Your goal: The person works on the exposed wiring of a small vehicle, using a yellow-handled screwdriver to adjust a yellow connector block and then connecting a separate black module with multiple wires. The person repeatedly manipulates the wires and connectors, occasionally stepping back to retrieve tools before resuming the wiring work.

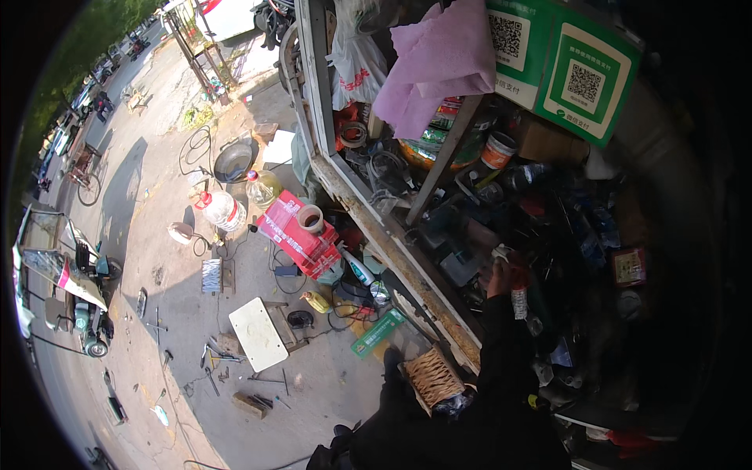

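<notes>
My right hand (496, 280), in a black sleeve, reaches into a dark, cluttered storage cabinet. Its fingers are dim and partly hidden, so I cannot tell whether they grip anything. Just beyond the fingertips lies a small whitish piece (500, 252). Right beside the hand is a red and white container (519, 302); whether they touch is unclear. A clear plastic box (458, 269) sits to the hand's left among loose items. My left hand is out of sight.
A rusty metal frame edge (392, 254) runs diagonally left of my arm. Above hang a pink cloth (439, 59) and green code signs (587, 78). On the ground are a woven-top stool (435, 378), a white board (258, 334), a red box (294, 235) and scattered tools (211, 360).
</notes>
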`<action>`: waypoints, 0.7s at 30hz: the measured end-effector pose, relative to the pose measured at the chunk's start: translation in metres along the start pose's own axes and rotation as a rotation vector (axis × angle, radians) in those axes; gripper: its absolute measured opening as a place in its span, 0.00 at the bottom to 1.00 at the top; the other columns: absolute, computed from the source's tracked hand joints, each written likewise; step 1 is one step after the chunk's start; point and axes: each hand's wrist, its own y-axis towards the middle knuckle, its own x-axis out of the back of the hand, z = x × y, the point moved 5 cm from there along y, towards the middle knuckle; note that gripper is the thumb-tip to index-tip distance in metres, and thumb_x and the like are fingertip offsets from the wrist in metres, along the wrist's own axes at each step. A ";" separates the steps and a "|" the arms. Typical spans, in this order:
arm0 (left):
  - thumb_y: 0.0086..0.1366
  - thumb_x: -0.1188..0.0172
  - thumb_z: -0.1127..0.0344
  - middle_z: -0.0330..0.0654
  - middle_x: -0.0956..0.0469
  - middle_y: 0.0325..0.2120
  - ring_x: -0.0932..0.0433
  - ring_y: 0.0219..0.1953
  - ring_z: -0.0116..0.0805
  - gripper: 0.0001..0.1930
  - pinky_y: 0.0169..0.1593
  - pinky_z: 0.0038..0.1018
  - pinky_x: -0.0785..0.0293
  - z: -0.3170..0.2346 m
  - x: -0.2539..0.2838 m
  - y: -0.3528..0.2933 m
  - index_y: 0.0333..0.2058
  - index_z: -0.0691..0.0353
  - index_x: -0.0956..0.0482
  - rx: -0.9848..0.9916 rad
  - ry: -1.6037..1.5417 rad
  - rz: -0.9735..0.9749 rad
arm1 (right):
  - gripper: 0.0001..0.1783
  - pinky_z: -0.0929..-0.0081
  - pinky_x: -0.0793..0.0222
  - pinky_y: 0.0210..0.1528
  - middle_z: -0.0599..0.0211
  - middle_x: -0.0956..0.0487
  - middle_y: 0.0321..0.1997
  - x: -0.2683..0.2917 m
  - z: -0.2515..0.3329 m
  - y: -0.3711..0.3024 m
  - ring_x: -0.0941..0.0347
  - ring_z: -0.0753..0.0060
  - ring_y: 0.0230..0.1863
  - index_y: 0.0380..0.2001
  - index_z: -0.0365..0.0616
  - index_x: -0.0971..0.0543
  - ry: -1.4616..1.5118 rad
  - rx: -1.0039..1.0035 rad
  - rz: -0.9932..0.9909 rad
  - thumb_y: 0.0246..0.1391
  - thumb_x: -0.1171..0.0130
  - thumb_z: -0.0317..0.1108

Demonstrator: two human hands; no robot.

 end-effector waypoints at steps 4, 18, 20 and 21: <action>0.67 0.43 0.50 0.41 0.14 0.37 0.14 0.34 0.32 0.20 0.34 0.32 0.19 0.183 -0.011 -0.058 0.43 0.62 0.18 0.240 -0.105 -0.030 | 0.12 0.67 0.31 0.23 0.60 0.20 0.33 -0.046 -0.218 -0.255 0.21 0.67 0.28 0.43 0.37 0.23 -0.631 -0.556 0.448 0.67 0.48 0.35; 0.69 0.44 0.51 0.43 0.15 0.40 0.14 0.37 0.37 0.20 0.37 0.35 0.17 0.500 -0.064 -0.102 0.48 0.62 0.20 0.501 -0.675 0.038 | 0.16 0.57 0.26 0.50 0.51 0.16 0.42 -0.122 -0.353 -0.468 0.19 0.50 0.46 0.42 0.36 0.17 -1.833 0.140 1.017 0.58 0.38 0.39; 0.70 0.45 0.52 0.43 0.15 0.38 0.14 0.36 0.36 0.20 0.37 0.34 0.18 0.539 -0.062 -0.106 0.49 0.63 0.21 0.539 -0.911 -0.069 | 0.15 0.58 0.23 0.49 0.51 0.16 0.43 -0.087 -0.350 -0.459 0.19 0.52 0.47 0.46 0.35 0.18 -1.715 -0.237 0.444 0.61 0.39 0.35; 0.70 0.45 0.53 0.43 0.15 0.38 0.14 0.36 0.37 0.20 0.37 0.34 0.18 0.555 -0.059 -0.107 0.49 0.63 0.21 0.550 -0.972 -0.078 | 0.15 0.58 0.23 0.49 0.52 0.16 0.44 -0.083 -0.350 -0.468 0.19 0.54 0.48 0.44 0.35 0.17 -2.074 -0.172 0.636 0.62 0.41 0.36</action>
